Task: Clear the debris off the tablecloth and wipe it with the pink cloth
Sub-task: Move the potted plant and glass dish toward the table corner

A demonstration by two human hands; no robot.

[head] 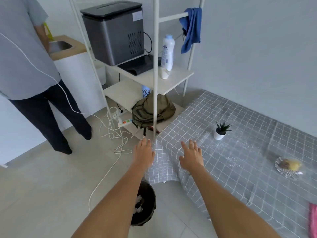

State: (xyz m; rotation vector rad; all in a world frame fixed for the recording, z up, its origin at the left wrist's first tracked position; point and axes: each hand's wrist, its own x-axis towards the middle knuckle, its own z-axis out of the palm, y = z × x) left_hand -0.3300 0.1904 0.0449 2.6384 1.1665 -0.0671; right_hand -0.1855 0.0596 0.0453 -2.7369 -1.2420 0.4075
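Observation:
A grey checked tablecloth [248, 152] covers the table on the right. Small white crumbs [235, 159] lie scattered across its middle. The pink cloth [313, 220] shows only as a strip at the right edge. My left hand [143, 154] hovers with straight fingers beside the table's near corner, over the floor. My right hand [191, 156] is spread flat just above the tablecloth near that corner; contact is unclear. Neither hand holds anything.
A small potted plant [220, 131] and a glass dish with food [288, 166] stand on the cloth. A black bin [145, 203] sits on the floor under my left arm. A white shelf rack [155, 74], cables [113, 127] and a standing person [25, 66] are to the left.

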